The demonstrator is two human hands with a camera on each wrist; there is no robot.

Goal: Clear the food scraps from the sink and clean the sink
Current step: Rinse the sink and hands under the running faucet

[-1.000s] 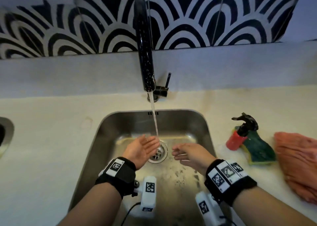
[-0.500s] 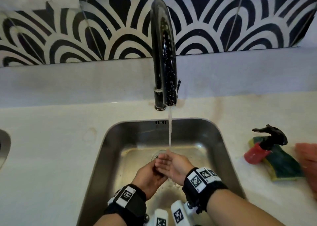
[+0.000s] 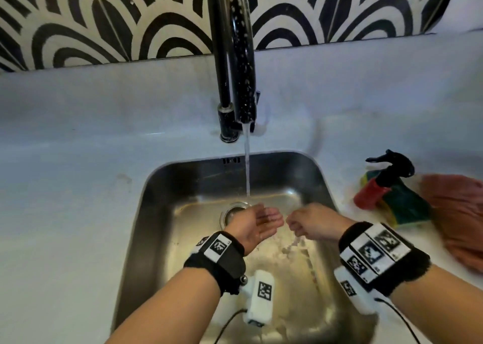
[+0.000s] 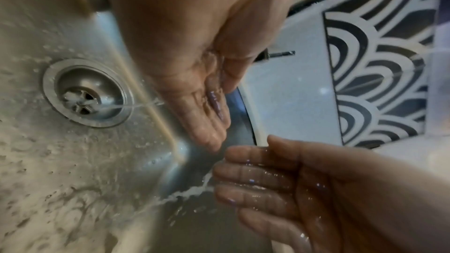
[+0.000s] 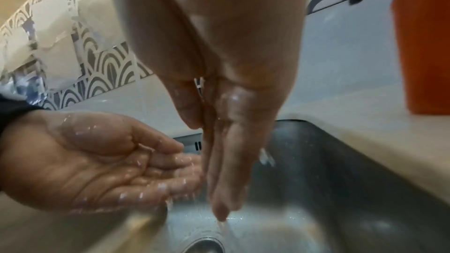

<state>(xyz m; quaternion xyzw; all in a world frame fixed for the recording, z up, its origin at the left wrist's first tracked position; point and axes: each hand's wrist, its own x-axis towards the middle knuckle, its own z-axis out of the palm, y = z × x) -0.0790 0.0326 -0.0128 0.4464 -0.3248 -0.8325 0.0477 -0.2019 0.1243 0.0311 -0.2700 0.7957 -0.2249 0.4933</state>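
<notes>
Stainless sink (image 3: 162, 213) set in the surface, near its front edge; faucet (image 3: 236, 56) running, stream (image 3: 247, 171) falling toward the drain (image 4: 87, 93). Left hand (image 3: 254, 227) palm up, fingers relaxed, empty; right hand (image 3: 313, 223) just beside it, not touching, fingers straight, empty. Wrist views show both hands wet; head view alone shows red pump bottle (image 3: 376, 189), sponge (image 3: 402, 205) and orange cloth (image 3: 460, 218) by the sink's right rim.

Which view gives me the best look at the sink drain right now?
The left wrist view: the drain is close, unobstructed, its strainer showing, water running in. In the head view the left hand covers part of it. The right wrist view catches only its rim at the bottom edge.
</notes>
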